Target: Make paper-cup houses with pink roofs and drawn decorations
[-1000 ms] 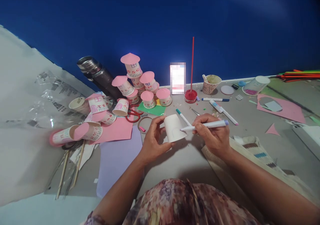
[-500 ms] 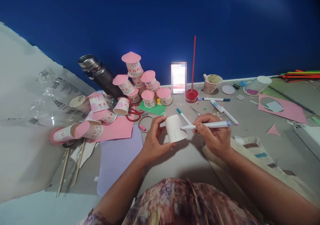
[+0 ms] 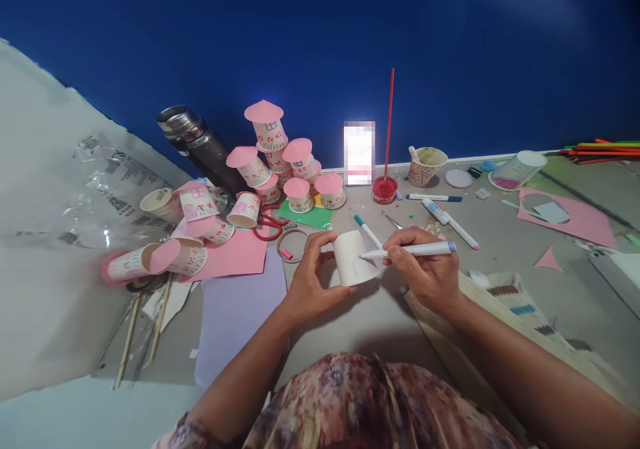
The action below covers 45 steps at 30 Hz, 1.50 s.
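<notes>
Paper cup (image 3: 349, 252), clamped in left hand (image 3: 314, 281), is faintly marked; right hand (image 3: 429, 272) grips marker (image 3: 431, 248); most drawing apparently remains.

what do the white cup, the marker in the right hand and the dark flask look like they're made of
White cup: probably paper, matte and plain, with a faint line marked on its side. Marker: likely plastic, with a smooth white barrel and purplish end. Dark flask: apparently metal, since its neck is silvery and shiny; the dark body may be painted or coated.
</notes>
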Available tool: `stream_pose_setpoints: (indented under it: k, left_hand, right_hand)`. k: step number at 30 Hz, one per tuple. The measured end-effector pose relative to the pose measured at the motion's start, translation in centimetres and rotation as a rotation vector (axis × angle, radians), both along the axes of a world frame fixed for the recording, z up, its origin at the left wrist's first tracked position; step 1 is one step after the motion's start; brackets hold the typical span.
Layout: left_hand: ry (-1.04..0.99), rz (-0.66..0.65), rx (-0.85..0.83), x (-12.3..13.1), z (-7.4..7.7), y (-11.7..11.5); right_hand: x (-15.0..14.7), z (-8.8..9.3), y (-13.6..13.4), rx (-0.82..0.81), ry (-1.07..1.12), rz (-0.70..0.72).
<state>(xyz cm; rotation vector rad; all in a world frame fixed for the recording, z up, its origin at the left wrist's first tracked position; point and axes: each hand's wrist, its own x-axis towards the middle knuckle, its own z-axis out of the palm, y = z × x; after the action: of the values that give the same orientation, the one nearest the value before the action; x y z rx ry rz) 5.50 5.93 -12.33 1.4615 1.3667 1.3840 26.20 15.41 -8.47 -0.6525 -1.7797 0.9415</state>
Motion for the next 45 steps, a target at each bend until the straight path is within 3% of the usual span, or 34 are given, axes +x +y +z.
stream_pose_setpoints:
  k: [27,37,45]
  left_hand:
    - [0.05,-0.002,0.018,0.03,0.04,-0.02]
    - [0.058,-0.018,0.021,0.02,0.11,-0.08]
    - [0.039,0.004,0.0,0.15,0.14,-0.02]
  right_hand:
    - [-0.21,0.41,-0.04,-0.02,-0.016,-0.008]
    - [-0.2,0.3,-0.31,-0.037,-0.02,0.101]
    - [-0.03,0.34,-0.1,-0.027,-0.034,-0.015]
